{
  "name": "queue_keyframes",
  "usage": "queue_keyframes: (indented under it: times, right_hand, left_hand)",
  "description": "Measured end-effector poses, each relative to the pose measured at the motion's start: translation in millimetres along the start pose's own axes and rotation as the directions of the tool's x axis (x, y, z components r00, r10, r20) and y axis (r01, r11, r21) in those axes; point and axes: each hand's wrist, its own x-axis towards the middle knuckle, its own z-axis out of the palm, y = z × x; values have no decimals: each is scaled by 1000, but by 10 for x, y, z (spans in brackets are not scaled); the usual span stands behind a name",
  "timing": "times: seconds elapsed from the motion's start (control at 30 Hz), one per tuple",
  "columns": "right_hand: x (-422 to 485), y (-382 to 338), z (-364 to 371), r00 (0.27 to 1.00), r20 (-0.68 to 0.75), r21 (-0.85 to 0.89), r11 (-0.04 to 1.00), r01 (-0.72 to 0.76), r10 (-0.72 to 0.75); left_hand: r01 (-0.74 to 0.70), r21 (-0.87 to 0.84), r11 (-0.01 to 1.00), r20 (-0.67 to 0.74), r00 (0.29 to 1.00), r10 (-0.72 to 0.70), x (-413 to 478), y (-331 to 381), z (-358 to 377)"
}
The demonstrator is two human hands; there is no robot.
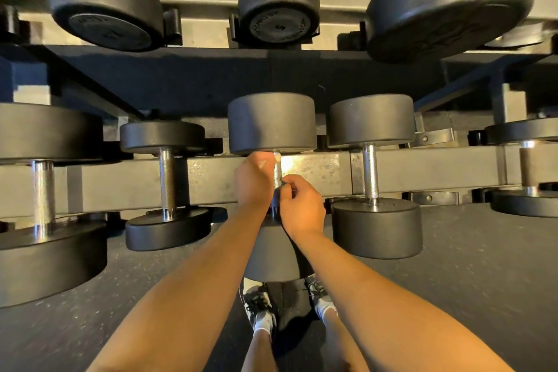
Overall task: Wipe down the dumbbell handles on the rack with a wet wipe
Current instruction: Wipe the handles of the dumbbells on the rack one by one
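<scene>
Head view, looking down on the lower tier of the rack (pixel 327 174). Wiping step in hand, on the handle (pixel 277 174) of the middle dumbbell (pixel 271 124), resting across the rail between two neighbours.

Left hand (pixel 253 183) at the upper end of this handle, just under the far head. Fingers (pixel 262 161) clenched on a small pale scrap there, taken to be the wet wipe (pixel 277 156), though too small to be sure. Right hand (pixel 302 205) lower on the same handle, pinching it with curled fingers. Cannot tell if any wipe is under them also. Bare knurled steel showing between the two hands.

Judged as somewhere in the middle of the task: only one handle worked now, with the left neighbour's handle (pixel 167 180) and the right neighbour's handle (pixel 370 172) untouched at this moment. Cannot read from here whether wiped already.

Next, probably: draw the wipe down along the handle and turn it around, to reach the hidden underside. Asks for firm pressure into the knurling and a steady hold, to keep the dumbbell from rolling on the rail. Then pass to a neighbouring handle.
</scene>
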Motion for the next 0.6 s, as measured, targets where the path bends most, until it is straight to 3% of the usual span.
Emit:
queue_keyframes:
  times: [0.03, 0.07, 0.1, 0.13, 0.17, 0.4, 0.5, 0.6]
  right_hand:
    - [2, 0, -2, 1000, 5, -5, 1000, -4, 4]
    - [1, 1, -8, 1000, 15, -5, 1000, -9, 9]
    - [-4, 2, -17, 1000, 23, -1, 1000, -11, 11]
    - [-6, 0, -25, 999, 30, 5, 1000, -14, 14]
    - [-9, -8, -38, 999, 37, 8, 1000, -16, 15]
    - [-34, -25, -60, 996, 65, 67, 996, -57, 53]
    - [-53, 0, -89, 993, 98, 89, 993, -73, 65]
    - [-106, 32, -152, 989, 137, 144, 986, -79, 60]
  left_hand:
    - [-72, -31, 997, 177, 981, 77, 78, -26, 31]
    - [-22, 50, 999, 75, 997, 18, 10, -40, 76]
    - [54, 113, 992, -211, 977, -29, -90, -68, 121]
    - [123, 209, 970, -449, 893, -16, -204, -111, 154]
    - [150, 258, 954, -482, 876, -7, -243, -201, 186]
    - [278, 495, 823, -264, 951, -163, -474, -338, 166]
    - [262, 421, 868, -239, 955, -173, -548, -368, 144]
    - [187, 364, 912, -288, 954, -80, -693, -271, 167]
